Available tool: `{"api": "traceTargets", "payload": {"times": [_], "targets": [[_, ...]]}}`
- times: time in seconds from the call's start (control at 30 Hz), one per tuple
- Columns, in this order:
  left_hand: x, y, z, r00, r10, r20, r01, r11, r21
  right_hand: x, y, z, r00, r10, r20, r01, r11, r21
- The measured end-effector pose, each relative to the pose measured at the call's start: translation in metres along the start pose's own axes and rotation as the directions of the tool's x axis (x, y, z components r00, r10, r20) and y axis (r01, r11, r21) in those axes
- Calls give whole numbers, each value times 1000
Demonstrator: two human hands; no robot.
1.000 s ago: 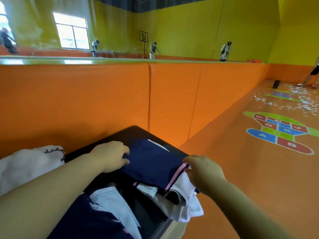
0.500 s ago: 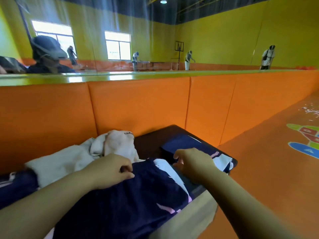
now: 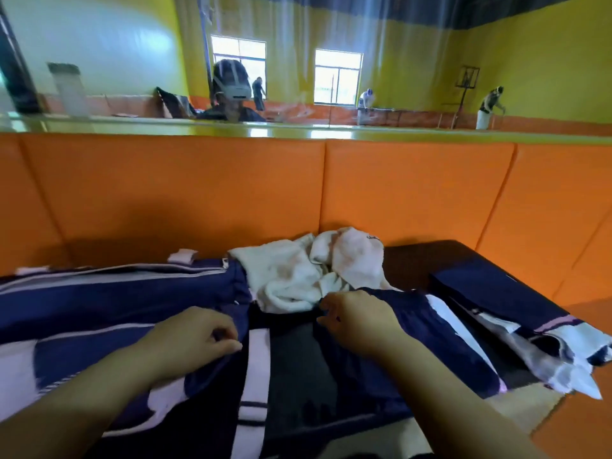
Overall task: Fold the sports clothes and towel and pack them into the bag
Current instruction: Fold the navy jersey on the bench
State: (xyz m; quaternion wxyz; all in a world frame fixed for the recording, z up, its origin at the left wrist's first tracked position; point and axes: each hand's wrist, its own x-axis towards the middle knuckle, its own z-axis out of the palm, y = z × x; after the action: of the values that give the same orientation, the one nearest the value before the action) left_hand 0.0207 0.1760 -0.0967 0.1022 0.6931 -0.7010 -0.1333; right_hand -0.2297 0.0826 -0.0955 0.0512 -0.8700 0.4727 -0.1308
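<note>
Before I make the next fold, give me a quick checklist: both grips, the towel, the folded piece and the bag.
1. Left hand grip: ok, fingers curled on navy cloth.
2. Right hand grip: ok, it pinches the edge of the navy garment.
3. White towel folded: not ok, it lies crumpled by the orange pad.
4. Folded navy garment packed: not ok, it lies on the table at the right, white edges spilling out.
5. Bag open for packing: cannot tell; only its zipper line shows.
</note>
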Motion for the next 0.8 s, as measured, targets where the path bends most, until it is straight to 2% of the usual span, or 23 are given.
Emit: {"api": "traceTargets", "payload": {"times": [0.2,0.4,0.6,0.8], "targets": [[-55,-53,-17,988,-111,-108,97,987,-129,19,-62,26,991,-135,10,135,990,28],[-100,-106,-24,961,-220,-169,190,965,-180,37,-129,43,956,-294,-8,294,956,16],[-156,-153,-37,894,-325,-308,243,930,-275,53,-199,58,903,-428,-42,430,901,62],[-209,-205,-47,817,-465,-340,386,880,-276,69,-273,65,815,-577,-56,579,811,80]]}}
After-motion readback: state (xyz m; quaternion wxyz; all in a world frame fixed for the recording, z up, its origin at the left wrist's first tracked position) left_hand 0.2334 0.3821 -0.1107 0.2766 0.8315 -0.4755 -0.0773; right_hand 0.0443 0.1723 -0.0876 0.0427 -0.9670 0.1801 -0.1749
